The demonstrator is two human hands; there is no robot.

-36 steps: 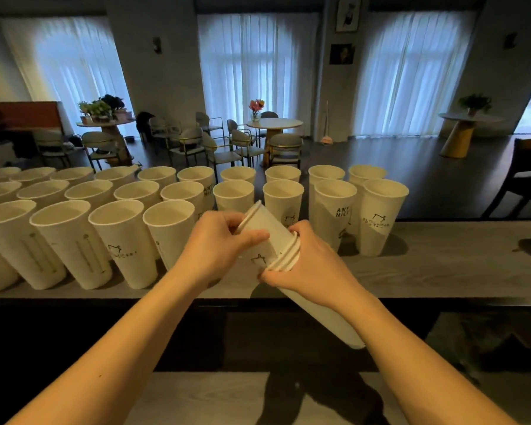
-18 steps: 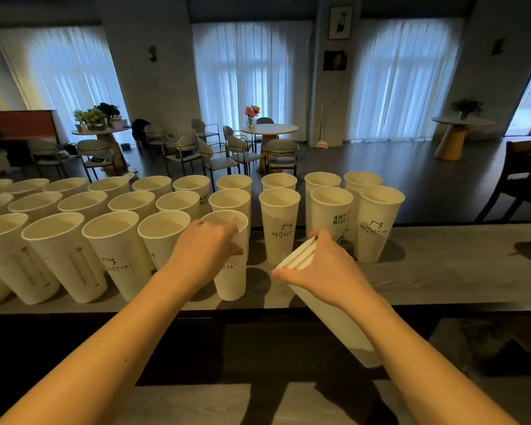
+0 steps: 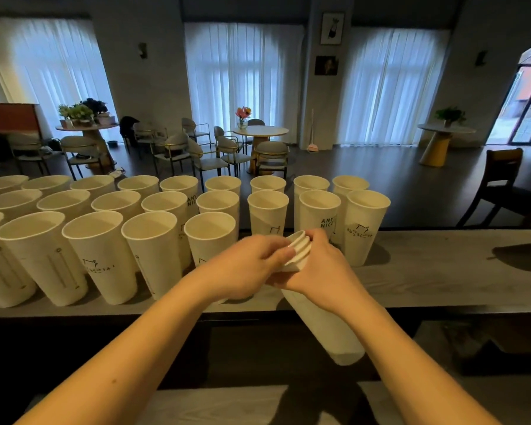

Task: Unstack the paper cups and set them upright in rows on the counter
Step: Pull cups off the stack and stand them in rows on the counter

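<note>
While upright paper cups (image 3: 210, 240) stand in rows on the grey counter (image 3: 442, 277), the right hand (image 3: 325, 271) grips a tilted stack of cups (image 3: 322, 320) above the counter's near edge; the left hand (image 3: 246, 268) pinches its top rim.

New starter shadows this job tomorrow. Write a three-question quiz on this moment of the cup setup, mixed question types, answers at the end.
1. True or false: the right hand holds the stack of nested cups tilted, rims pointing away from the person.
2. Multiple choice: the left hand is A) resting flat on the counter, B) at the rims of the stack, C) inside an upright cup.
3. Fill in: the rightmost upright cup stands at the ____ end of the rows.

Key: 1 true; 2 B; 3 right.
</note>
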